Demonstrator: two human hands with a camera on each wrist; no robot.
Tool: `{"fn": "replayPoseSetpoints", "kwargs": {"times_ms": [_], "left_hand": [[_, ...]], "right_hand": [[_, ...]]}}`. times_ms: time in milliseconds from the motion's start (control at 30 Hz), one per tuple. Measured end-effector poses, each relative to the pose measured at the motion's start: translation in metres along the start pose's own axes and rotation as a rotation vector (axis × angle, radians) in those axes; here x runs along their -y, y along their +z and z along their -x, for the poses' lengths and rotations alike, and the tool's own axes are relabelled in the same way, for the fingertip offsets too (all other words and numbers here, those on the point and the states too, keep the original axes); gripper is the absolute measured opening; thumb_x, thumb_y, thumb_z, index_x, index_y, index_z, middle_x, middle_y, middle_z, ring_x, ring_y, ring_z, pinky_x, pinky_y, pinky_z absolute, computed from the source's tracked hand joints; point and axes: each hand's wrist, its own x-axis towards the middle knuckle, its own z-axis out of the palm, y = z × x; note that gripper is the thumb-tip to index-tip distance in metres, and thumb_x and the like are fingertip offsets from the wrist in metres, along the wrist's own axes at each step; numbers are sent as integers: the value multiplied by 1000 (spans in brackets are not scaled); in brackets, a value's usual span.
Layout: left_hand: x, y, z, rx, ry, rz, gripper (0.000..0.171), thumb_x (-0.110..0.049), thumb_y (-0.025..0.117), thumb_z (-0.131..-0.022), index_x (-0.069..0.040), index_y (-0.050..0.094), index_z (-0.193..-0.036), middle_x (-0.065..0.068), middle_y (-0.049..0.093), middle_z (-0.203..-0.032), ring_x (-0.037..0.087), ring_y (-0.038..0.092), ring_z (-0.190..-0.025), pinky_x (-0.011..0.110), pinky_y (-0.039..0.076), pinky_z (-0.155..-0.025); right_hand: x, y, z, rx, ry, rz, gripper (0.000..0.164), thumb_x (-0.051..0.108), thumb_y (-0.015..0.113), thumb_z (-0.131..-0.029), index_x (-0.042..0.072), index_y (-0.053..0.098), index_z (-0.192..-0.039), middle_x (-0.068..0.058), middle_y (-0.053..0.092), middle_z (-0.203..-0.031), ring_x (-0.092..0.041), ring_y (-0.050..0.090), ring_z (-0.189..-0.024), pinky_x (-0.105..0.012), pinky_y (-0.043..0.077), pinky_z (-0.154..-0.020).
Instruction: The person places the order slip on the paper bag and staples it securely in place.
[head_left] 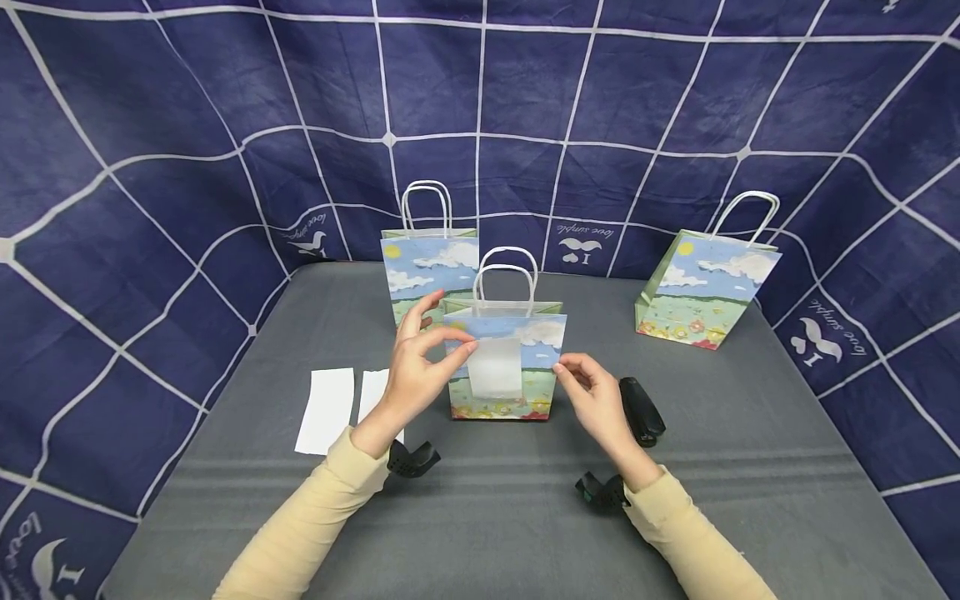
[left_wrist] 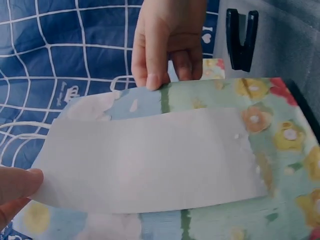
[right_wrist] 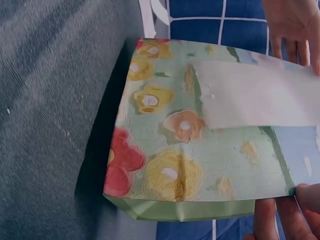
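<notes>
Behind and at both sides: blue gridded cloth (head_left: pixel 420 83). Below: grey table (head_left: pixel 495 525).

Front bag (head_left: pixel 536 383): upright mid-table, handles up, painted panel facing the worker. Likely put there for easy reach from both sides. Rear bag (head_left: pixel 427 267): just behind and to the left, partly hidden. Far bag (head_left: pixel 708 292): standing well off to the right, near the cloth. Both plausibly parked out of the way.

Left hand (head_left: pixel 412 367): thumb and forefinger pinching the upper left corner of the white paper, other fingers clear of it. Presumably a corner grip to steer the angle without covering the face. Right hand (head_left: pixel 596 400): pinching the front bag's right edge, thumb on the painted side, fingers behind. Probably bracing a light panel against shifting or caving in.

White paper (head_left: pixel 495 369): over the front bag's panel, roughly central, between the hands. At left fingertips; near the right hand but not touching, strip of painted panel between. Lower end close to the panel; can't tell if stuck. Left slip (head_left: pixel 326 411) and second slip (head_left: pixel 372 392): on the table left of the bag, second partly behind the left arm. Likely kept within left reach.

Black stapler-like tool (head_left: pixel 641 412): on the table, just right of the right hand, probably for quick pickup. Pale specks (left_wrist: pixel 237 136) near the paper's lower end: too small to identify.
</notes>
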Motion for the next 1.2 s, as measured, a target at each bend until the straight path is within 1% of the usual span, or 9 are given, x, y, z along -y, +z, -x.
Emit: {"fn": "replayPoseSetpoints", "kwargs": {"times_ms": [133,233,433,533,767,900,1000,1133,1200], "left_hand": [[-1,-1,0,5,11,4,8,-18,74,-82,-10,74,-82,4,43,-140,19,36,-129,43,32,-99],[-2,-1,1,9,9,23,3,-14,75,-81,-12,75,-83,4,47,-136,19,39,-126,41,35,-96],[-1,1,4,-5,53,29,6,-12,77,-79,-11,75,-85,10,54,-118,21,51,-104,36,39,-82],[0,3,5,-13,78,22,7,-10,77,-78,-9,75,-84,10,55,-110,21,52,-98,34,39,-80],[3,5,8,-17,104,23,7,-7,76,-78,-7,74,-85,10,54,-103,22,51,-99,31,40,-80],[3,6,9,-14,105,30,8,-8,77,-78,-8,74,-86,12,54,-103,22,51,-98,31,40,-80],[3,6,9,-11,106,33,8,-8,77,-78,-9,74,-86,12,54,-103,22,51,-98,31,40,-80],[4,6,10,-8,113,26,9,-8,76,-78,-9,74,-87,11,53,-103,22,51,-98,31,40,-81],[4,6,10,-9,117,24,9,-7,76,-78,-9,74,-87,10,53,-103,22,51,-96,31,40,-80]], "right_hand": [[2,0,6,-1,-12,3,16,15,63,-91,3,66,-102,-10,67,-94,-26,64,-89,-39,50,-82],[4,1,10,-4,-16,19,14,15,64,-91,4,66,-100,-8,67,-93,-23,64,-88,-35,51,-80],[4,2,16,0,-42,37,11,13,65,-90,5,67,-97,-5,67,-89,-16,63,-83,-30,51,-75],[3,1,19,21,-45,34,10,13,65,-90,5,67,-96,-4,67,-88,-16,62,-82,-32,51,-74],[5,-1,19,63,-64,54,6,10,68,-86,7,64,-90,-1,65,-84,-17,62,-80,-41,51,-73],[9,0,15,37,-98,54,20,9,73,-82,4,55,-91,-4,59,-79,-18,60,-77,-37,50,-73],[21,1,13,-34,-143,9,34,3,75,-78,-3,48,-97,-14,54,-83,-25,56,-80,-36,46,-78],[52,4,7,-133,-265,-75,56,-11,75,-68,-15,40,-111,-30,47,-105,-38,48,-99,-48,38,-89],[67,5,3,-142,-301,-113,66,-14,75,-66,-18,35,-119,-33,43,-116,-42,44,-110,-53,35,-94]]}}
